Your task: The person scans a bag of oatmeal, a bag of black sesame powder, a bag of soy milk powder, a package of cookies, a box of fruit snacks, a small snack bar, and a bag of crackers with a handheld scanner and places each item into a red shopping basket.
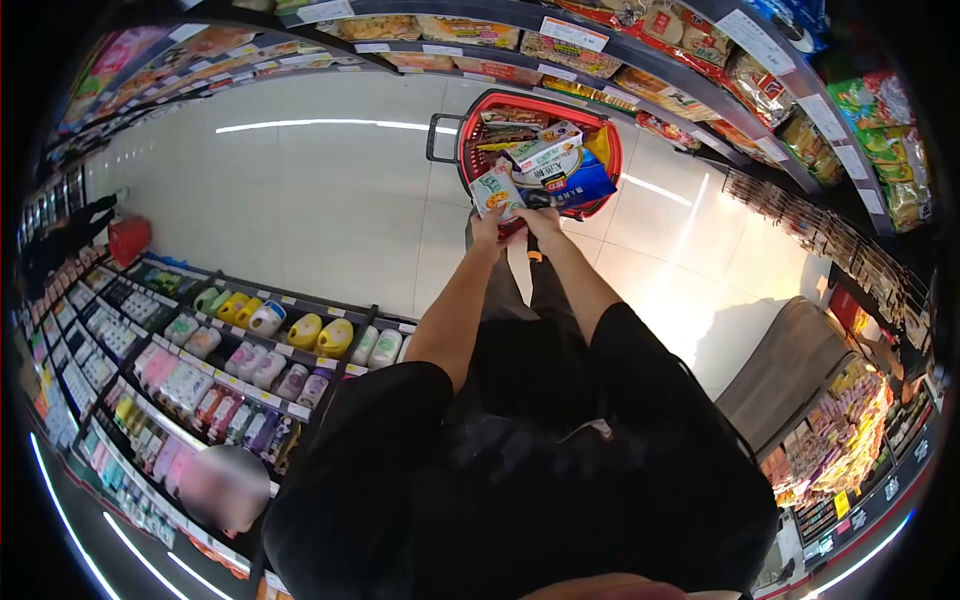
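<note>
A red shopping basket [612,150] with a black handle holds several packaged goods. Among them are a white and green box [548,146] and a blue bag [590,180]. My left hand [487,228] is closed on the lower end of a white and green package [496,190] at the basket's near left. Beside it, my right hand [541,222] has its fingers bent at the basket's near edge, close to a dark item and the blue bag; what it grips, if anything, is too small to tell. An orange-tipped handle [534,256] shows just below my right hand.
Shelves of packaged food [470,32] curve along the top and right. Bottles and jugs [333,338] stand on shelves at the lower left. A person in dark clothes [62,235] is at the far left, near a red basket [129,240]. Pale floor tiles [330,190] surround the basket.
</note>
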A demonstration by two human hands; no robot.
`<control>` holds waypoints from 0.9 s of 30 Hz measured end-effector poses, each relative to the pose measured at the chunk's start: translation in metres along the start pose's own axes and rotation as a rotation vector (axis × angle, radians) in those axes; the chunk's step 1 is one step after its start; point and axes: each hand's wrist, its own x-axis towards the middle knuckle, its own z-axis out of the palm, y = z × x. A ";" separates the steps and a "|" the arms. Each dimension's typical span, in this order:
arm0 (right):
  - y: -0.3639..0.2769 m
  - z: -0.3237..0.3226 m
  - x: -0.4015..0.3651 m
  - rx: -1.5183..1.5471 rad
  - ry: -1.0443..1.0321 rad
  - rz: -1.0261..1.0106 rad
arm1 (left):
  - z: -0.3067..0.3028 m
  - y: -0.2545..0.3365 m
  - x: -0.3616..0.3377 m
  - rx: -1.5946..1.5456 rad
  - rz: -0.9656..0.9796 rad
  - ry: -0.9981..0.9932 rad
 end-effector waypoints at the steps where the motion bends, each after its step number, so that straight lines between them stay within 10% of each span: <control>1: 0.007 0.008 0.013 -0.026 0.074 -0.028 | -0.002 0.011 -0.002 0.016 -0.018 -0.031; 8: -0.005 0.034 0.041 -0.045 0.333 -0.083 | -0.016 0.023 0.088 0.217 -0.047 -0.104; 20: -0.009 0.051 0.072 0.277 0.021 -0.126 | 0.001 0.075 0.132 0.162 0.174 -0.139; 27: 0.034 -0.021 0.070 -0.117 0.094 -0.154 | 0.028 0.092 0.153 0.902 0.345 -0.219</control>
